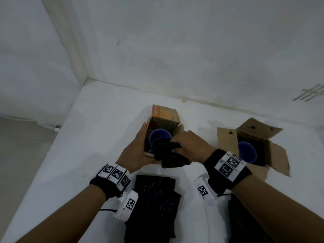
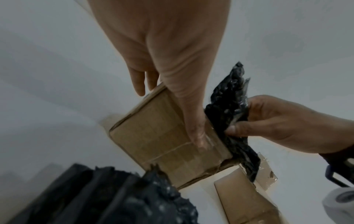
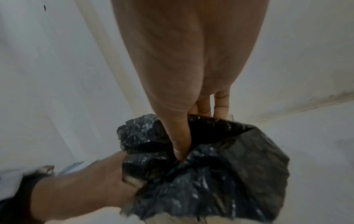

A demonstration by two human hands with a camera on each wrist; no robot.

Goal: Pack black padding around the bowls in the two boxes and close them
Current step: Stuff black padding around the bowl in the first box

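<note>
Head view is showing right fingers (image 1: 178, 141) squeezing black padding (image 1: 166, 153) into the middle box (image 1: 164, 114), left fingers (image 1: 142, 135) gripping it, with the right-side box (image 1: 278, 153) sitting open.

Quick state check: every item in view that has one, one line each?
left box, open, gripped by left hand
left bowl, inside left box, partly covered
padding piece, crumpled, gripped by right hand, half in left box
right box, open, flaps spread
right bowl, inside right box, uncovered
padding stack, lying on table, untouched

Dim, soft-focus, wide-angle edge distortion.
</note>
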